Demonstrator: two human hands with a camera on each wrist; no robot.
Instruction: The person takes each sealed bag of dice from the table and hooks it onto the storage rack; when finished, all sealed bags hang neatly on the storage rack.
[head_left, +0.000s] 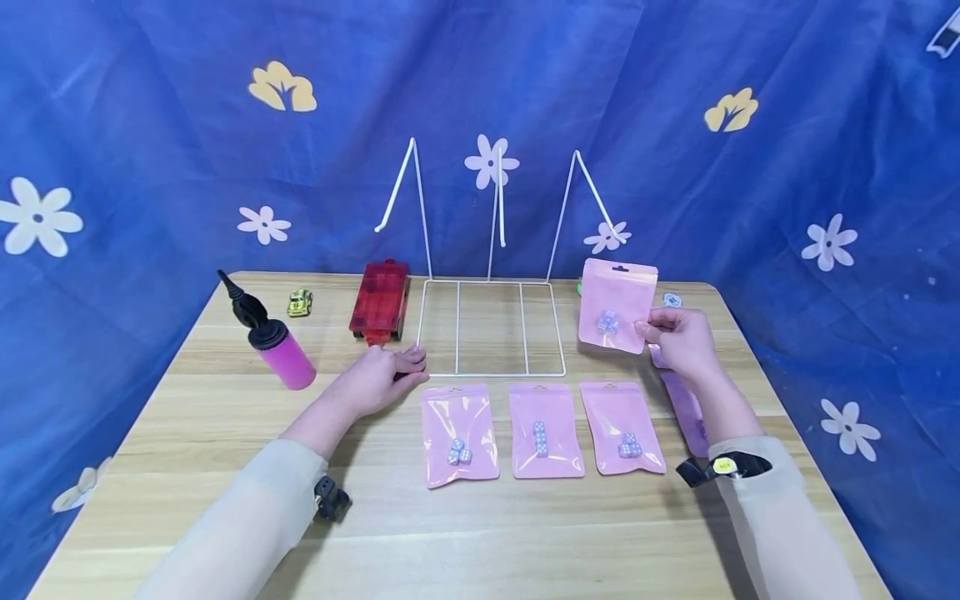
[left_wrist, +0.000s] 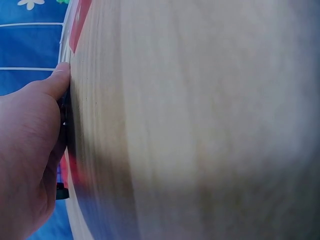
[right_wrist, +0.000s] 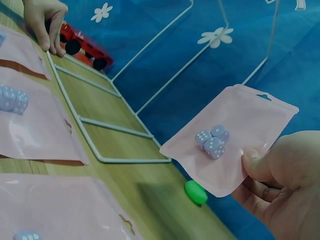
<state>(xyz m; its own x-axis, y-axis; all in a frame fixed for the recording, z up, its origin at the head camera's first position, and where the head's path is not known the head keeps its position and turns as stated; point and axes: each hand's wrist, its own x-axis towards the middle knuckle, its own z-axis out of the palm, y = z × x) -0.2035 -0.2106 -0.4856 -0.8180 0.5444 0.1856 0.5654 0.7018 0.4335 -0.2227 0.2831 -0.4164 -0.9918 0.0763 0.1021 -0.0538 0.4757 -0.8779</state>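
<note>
My right hand (head_left: 684, 340) pinches the lower right edge of a pink zip bag (head_left: 618, 292), raised above the table right of the rack. Several lilac dice (right_wrist: 212, 141) show through its clear front, and its hang hole is at the top. At the front left corner of a white wire display rack (head_left: 491, 374), my left hand (head_left: 382, 379) grips the base wire between thumb and fingers. Three upright wires with forward-slanting prongs rise from the rack's back; nothing hangs on them. Three more pink bags (head_left: 459, 417) holding dice lie in a row before the rack.
Further pink bags (head_left: 686, 412) lie partly under the right forearm. A red toy vehicle (head_left: 381, 298), a small yellow-green car (head_left: 300, 302) and a pink-and-black hand pump (head_left: 288, 358) stand left. A green object (right_wrist: 195, 192) lies behind the held bag. Blue cloth hangs behind the table.
</note>
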